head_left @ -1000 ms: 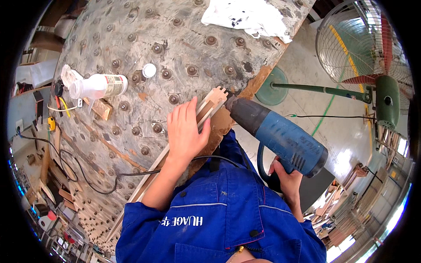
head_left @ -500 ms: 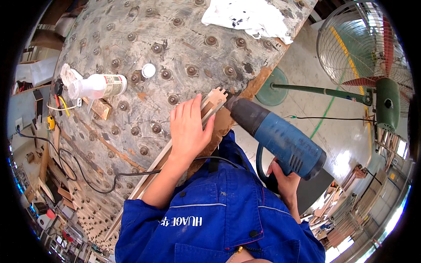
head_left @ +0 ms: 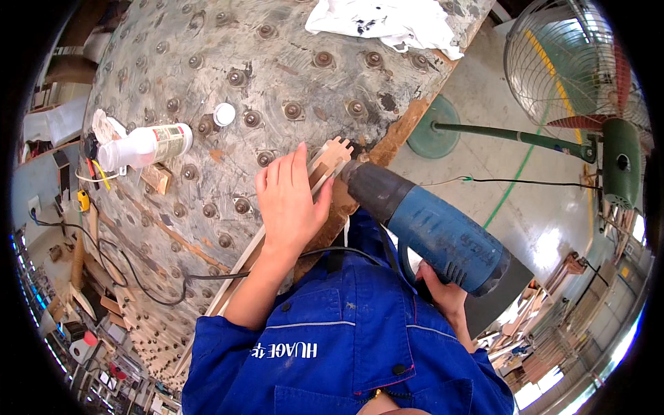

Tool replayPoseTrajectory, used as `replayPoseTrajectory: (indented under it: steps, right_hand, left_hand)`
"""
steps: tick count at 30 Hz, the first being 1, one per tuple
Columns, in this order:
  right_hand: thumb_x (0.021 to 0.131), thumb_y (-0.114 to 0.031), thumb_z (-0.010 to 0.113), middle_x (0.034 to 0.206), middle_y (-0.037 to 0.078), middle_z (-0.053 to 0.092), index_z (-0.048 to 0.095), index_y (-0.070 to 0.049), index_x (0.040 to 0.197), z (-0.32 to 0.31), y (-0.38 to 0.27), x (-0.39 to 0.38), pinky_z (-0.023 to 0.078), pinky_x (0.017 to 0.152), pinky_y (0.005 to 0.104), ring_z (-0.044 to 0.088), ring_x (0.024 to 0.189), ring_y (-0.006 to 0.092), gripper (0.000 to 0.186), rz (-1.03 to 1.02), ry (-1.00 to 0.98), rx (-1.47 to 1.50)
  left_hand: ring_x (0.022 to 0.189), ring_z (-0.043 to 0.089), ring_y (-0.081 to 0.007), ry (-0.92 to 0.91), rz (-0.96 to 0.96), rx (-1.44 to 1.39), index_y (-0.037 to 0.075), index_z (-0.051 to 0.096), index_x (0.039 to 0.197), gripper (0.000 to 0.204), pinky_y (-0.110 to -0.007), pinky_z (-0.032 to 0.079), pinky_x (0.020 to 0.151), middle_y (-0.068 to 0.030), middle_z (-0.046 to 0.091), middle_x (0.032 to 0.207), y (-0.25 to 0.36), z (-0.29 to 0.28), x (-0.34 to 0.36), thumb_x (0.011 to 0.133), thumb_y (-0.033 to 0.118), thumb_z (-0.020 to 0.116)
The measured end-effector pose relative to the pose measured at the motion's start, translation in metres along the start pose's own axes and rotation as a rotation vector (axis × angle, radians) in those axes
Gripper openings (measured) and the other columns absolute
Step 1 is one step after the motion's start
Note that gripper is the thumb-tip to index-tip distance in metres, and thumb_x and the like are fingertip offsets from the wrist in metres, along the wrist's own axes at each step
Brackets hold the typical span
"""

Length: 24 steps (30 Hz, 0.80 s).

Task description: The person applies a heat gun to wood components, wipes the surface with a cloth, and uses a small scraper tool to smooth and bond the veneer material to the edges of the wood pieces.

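Wooden strip [head_left: 330, 163] lies slantwise by the near right edge of the grey, stud-covered surface [head_left: 301, 81], running from the near left, where the forearm covers part of it, to a notched, comb-like end on the far right. The left hand [head_left: 287, 207] is laid over it just short of that end, its grip pinching the strip between the fingers on the far left side and the thumb on the right. The right hand [head_left: 445, 296] has its grip closed round the handle of a blue heat gun [head_left: 446, 235]; the gun's body hides most of those fingers. The dark nozzle points to the far left and sits right beside the notched end; whether the two touch, I cannot tell.

A black cable [head_left: 214, 277] crosses the near left part of the surface and passes under the left forearm. On the left of the surface a white bottle [head_left: 153, 144] lies on its side, with a small wooden block [head_left: 158, 178] just nearer and a round white cap [head_left: 224, 114] to its right. A white cloth [head_left: 418, 28] with dark stains lies at the far edge. On the right, over the floor, stands a green fan [head_left: 620, 166].
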State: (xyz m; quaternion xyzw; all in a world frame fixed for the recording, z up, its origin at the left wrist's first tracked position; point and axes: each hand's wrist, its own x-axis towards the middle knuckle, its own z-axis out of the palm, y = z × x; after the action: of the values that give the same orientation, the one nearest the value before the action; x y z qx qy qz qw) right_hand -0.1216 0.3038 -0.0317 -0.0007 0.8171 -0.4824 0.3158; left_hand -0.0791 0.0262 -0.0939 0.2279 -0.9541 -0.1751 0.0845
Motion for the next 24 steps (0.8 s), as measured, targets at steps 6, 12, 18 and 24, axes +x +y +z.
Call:
replayPoseTrajectory:
  steps: [6,12,18,24]
  right_hand:
    - [0.085,0.004,0.061,0.078,0.005,0.061,0.059,0.001,0.092,-0.002,0.0,0.014,0.048,0.062,0.0258,0.059,0.067,0.0132,0.008,-0.017,0.152,0.27]
    - [0.087,0.004,0.059,0.078,0.006,0.059,0.056,0.002,0.097,-0.018,0.012,0.019,0.047,0.06,0.0253,0.058,0.065,0.013,0.011,-0.045,0.217,0.33]
    - [0.088,0.003,0.058,0.079,0.006,0.059,0.055,0.002,0.101,-0.029,0.02,0.016,0.046,0.06,0.025,0.057,0.065,0.0128,0.013,-0.105,0.224,0.377]
    - [0.089,0.0,0.057,0.073,0.008,0.058,0.055,0.003,0.098,-0.029,0.026,0.01,0.047,0.057,0.0267,0.057,0.062,0.0158,0.01,-0.174,0.277,0.375]
  left_hand:
    - [0.101,0.053,-0.0285,0.01,0.035,0.032,-0.004,0.048,0.125,0.061,-0.041,0.037,0.09,-0.0139,0.058,0.11,0.004,0.004,0.007,0.076,0.024,0.072]
    - [0.09,0.055,-0.0266,-0.01,0.075,0.08,-0.004,0.054,0.117,0.049,-0.038,0.04,0.083,-0.012,0.059,0.094,0.012,0.013,0.019,0.08,0.023,0.068]
    - [0.081,0.057,-0.0241,0.006,0.164,0.215,-0.002,0.058,0.11,0.042,-0.036,0.041,0.077,-0.0098,0.058,0.087,0.009,0.024,0.017,0.079,0.025,0.068]
    - [0.081,0.058,-0.0247,-0.032,0.167,0.295,0.0,0.057,0.115,0.04,-0.037,0.042,0.074,-0.0101,0.058,0.088,0.014,0.026,0.017,0.083,0.022,0.064]
